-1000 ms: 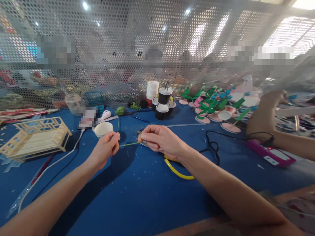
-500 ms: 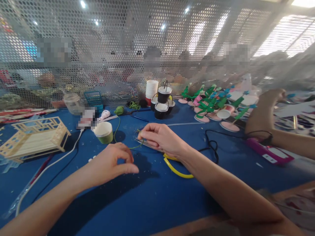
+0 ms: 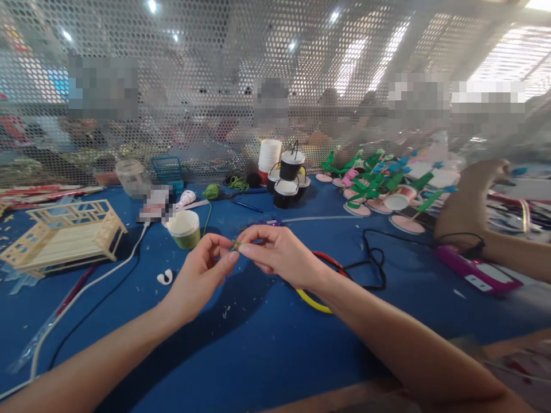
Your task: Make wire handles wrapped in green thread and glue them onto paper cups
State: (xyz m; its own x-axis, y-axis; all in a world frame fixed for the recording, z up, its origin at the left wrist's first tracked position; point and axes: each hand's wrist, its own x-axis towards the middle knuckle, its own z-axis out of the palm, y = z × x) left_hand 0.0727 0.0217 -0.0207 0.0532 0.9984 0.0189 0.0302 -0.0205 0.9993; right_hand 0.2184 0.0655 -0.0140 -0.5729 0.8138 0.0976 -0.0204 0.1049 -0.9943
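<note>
My left hand [image 3: 202, 272] and my right hand [image 3: 275, 252] meet fingertip to fingertip over the blue table [image 3: 258, 344]. Thumb and forefinger of each are pinched on a thin strand of green yarn [image 3: 236, 245], only a short bit of which shows. More of that strand runs down from a green yarn ball [image 3: 211, 191] behind a paper cup [image 3: 184, 230]. The cup, green outside and white inside, stands upright just beyond my left hand. Partly hidden behind my right forearm lies a curved yellow and red piece [image 3: 316, 303], whose kind I cannot tell.
White earphones [image 3: 165, 277], a white cable and a small wooden bed model [image 3: 64, 235] lie left. Small black buckets [image 3: 286, 194] and stacked cups [image 3: 270, 155] stand at the back. Right are craft flowers [image 3: 383, 183], a purple power strip [image 3: 477, 269] and another person's arm [image 3: 456, 201].
My left hand has moved up and right from an open pose and now pinches the yarn beside my right fingertips. My right hand remains pinched and has shifted slightly.
</note>
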